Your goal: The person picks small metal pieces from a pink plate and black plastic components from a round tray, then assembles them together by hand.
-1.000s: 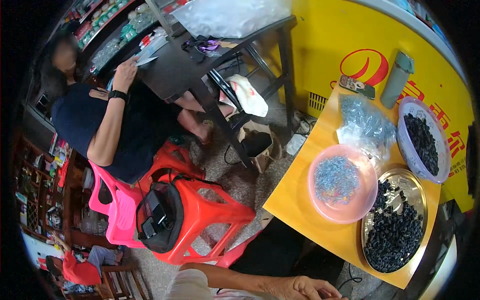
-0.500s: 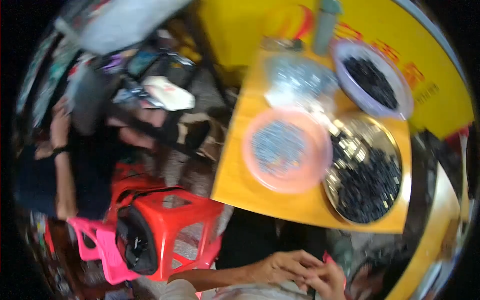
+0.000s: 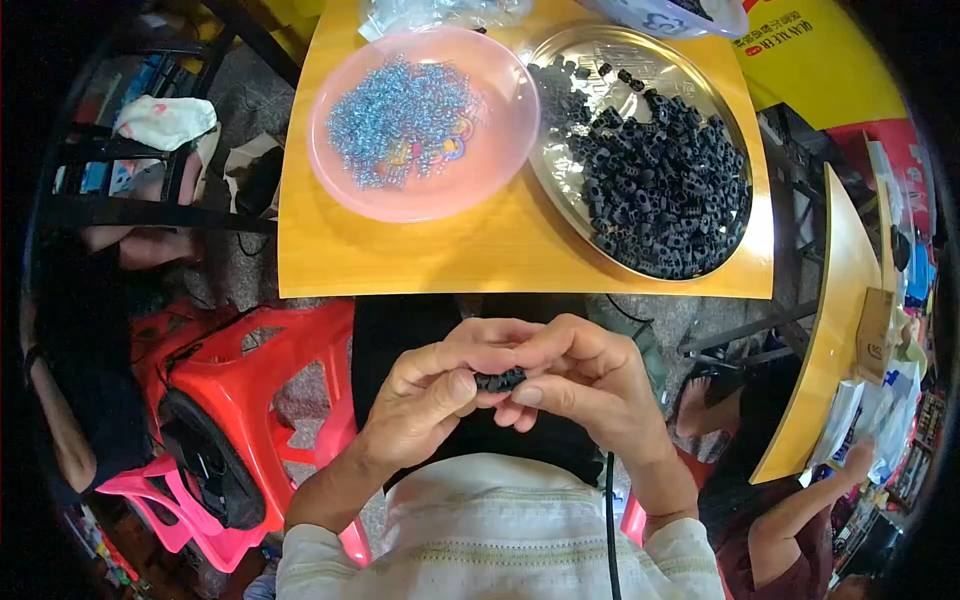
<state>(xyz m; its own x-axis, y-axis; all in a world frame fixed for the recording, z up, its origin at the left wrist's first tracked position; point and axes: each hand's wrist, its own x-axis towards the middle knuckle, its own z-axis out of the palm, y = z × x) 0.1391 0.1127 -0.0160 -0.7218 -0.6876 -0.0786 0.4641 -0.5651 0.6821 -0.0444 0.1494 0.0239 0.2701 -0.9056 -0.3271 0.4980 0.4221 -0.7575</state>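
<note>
Glossy metal tray (image 3: 625,48), smooth pink plastic bowl (image 3: 508,85), small black pieces (image 3: 660,185) apparently of matt plastic

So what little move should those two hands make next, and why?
Perhaps a gentle inward press: the left hand and right hand pinch the small black piece from opposite ends, so it looks steadied on both sides for that.
</note>
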